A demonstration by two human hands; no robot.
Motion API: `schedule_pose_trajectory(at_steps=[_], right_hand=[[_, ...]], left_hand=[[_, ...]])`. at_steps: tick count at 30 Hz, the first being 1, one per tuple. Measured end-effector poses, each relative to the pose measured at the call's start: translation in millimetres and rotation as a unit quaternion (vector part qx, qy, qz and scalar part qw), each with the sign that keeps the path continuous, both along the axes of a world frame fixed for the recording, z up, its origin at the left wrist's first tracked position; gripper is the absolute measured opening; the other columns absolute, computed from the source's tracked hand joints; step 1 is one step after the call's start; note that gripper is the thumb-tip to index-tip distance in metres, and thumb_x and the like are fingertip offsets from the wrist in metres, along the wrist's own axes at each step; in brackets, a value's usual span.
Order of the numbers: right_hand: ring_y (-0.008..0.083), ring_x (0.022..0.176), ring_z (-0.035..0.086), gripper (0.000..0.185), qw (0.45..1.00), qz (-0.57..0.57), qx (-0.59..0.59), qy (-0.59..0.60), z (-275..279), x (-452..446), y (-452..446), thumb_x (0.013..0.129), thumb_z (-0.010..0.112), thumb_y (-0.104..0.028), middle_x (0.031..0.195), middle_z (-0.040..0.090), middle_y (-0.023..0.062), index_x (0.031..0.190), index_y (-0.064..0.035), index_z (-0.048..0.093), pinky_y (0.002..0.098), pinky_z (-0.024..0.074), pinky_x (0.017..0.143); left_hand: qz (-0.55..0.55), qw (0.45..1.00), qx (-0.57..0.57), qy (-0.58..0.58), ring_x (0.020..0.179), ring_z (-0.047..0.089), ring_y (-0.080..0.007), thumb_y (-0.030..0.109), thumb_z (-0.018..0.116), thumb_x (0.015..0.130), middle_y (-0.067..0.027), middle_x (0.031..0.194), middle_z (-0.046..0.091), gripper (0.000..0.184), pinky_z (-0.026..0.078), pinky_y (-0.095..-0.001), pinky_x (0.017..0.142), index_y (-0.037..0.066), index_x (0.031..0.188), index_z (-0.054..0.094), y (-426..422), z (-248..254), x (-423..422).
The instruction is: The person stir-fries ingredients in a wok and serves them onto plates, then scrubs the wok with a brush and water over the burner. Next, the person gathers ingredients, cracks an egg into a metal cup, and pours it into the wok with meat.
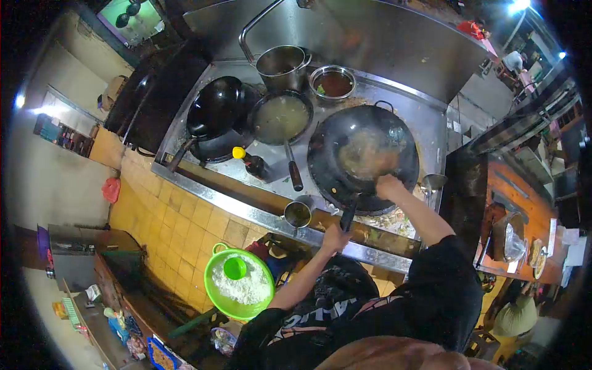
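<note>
Currently in the pan: food (364, 154), blurred and brownish, lies in a handled black pan (345, 179), which seems to sit within a larger black wok (324, 148) toward the right edge of the steel bench (216, 200).
Left hand: the left hand (336, 239) is closed around the pan's handle (348, 217), at the bench's front edge.
Right hand: the right hand (388, 187) is curled above the near right side of the pan; blur hides whether it pinches a utensil, so I cannot tell.
Cooking so far: judging by the blur over the food, stirring is probably under way; the food is already in, and lifting it out is not yet done. How well cooked it is cannot be told.
Right edge: a ladle (434, 182) lies just beside the wok.
Front edge: a metal cup (297, 205) stands near the left hand; a yellow-capped bottle (256, 166) is farther left.
Middle: a skillet (309, 114) holds cloudy liquid.
Back edge: a tall pot (285, 81) and a bowl (336, 98) of red-brown sauce.
Back left corner: another black wok (213, 108) sits near it, tilted.
Off the bench: a green basin (240, 312) holds white powder (250, 288) and a green cup (235, 267).
</note>
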State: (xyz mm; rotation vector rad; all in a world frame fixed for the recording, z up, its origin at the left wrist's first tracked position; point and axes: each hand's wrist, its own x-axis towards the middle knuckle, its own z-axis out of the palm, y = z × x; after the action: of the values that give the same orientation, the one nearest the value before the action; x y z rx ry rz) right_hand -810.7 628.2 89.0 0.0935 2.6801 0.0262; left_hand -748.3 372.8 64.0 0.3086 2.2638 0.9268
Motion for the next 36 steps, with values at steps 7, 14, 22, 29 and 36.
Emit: schedule_pose_trajectory(at_steps=[7,14,22,29,36], right_hand=[[0.0369,0.092,0.062,0.035,0.95,-0.276,-0.05,0.141,-5.0,-43.9,42.0,0.088,0.045,-0.021,0.097,0.063,0.0232,0.113,0.0025,0.052,0.0456,0.0516,0.076],[0.0371,0.1,0.058,0.039,0.99,0.022,-0.022,-0.138,30.2,9.1,-5.7,0.082,0.05,-0.023,0.111,0.057,0.0259,0.106,0.0048,0.059,0.0419,0.0483,0.084],[0.0347,0.096,0.061,0.03,0.98,-0.196,-0.013,0.028,5.9,-33.9,45.1,0.083,0.048,-0.019,0.105,0.062,0.019,0.107,-0.0045,0.061,0.0423,0.0504,0.081],[0.0315,0.104,0.058,0.031,0.976,0.057,0.013,-0.209,70.2,9.0,-18.2,0.081,0.051,-0.017,0.112,0.059,0.0172,0.109,-0.0078,0.061,0.0405,0.0485,0.086],[0.0291,0.1,0.061,0.027,0.989,-0.035,0.117,-0.082,-7.9,-17.0,56.0,0.083,0.052,-0.02,0.105,0.063,0.0136,0.107,-0.0125,0.064,0.0415,0.0525,0.075]], left_hand=[[0.046,0.996,0.074,0.013,0.073,0.062,-0.0394,0.035,0.069,0.072,-0.0238,0.076,0.062,0.051,0.047,-0.047,0.063,-0.003,0.101,0.051,-1.0,-8.9,9.1],[0.025,0.998,0.039,0.047,0.083,0.059,-0.0435,0.035,0.067,0.073,-0.0258,0.084,0.061,0.047,0.046,-0.0495,0.073,-0.002,0.097,0.05,-1.5,-6.9,9.9],[0.025,0.999,0.001,0.021,0.084,0.06,-0.0428,0.034,0.067,0.073,-0.0263,0.084,0.061,0.047,0.046,-0.0499,0.072,-0.002,0.098,0.05,2.6,-5.9,10.0],[0.025,0.999,0.027,-0.021,0.084,0.06,-0.0433,0.031,0.068,0.073,-0.0282,0.084,0.061,0.047,0.047,-0.0482,0.072,-0.005,0.098,0.049,1.0,1.5,-1.7],[0.004,0.999,0.014,0.029,0.083,0.06,-0.0424,0.033,0.068,0.071,-0.0276,0.085,0.061,0.051,0.048,-0.0478,0.072,-0.005,0.099,0.05,-0.3,-14.4,3.1]])
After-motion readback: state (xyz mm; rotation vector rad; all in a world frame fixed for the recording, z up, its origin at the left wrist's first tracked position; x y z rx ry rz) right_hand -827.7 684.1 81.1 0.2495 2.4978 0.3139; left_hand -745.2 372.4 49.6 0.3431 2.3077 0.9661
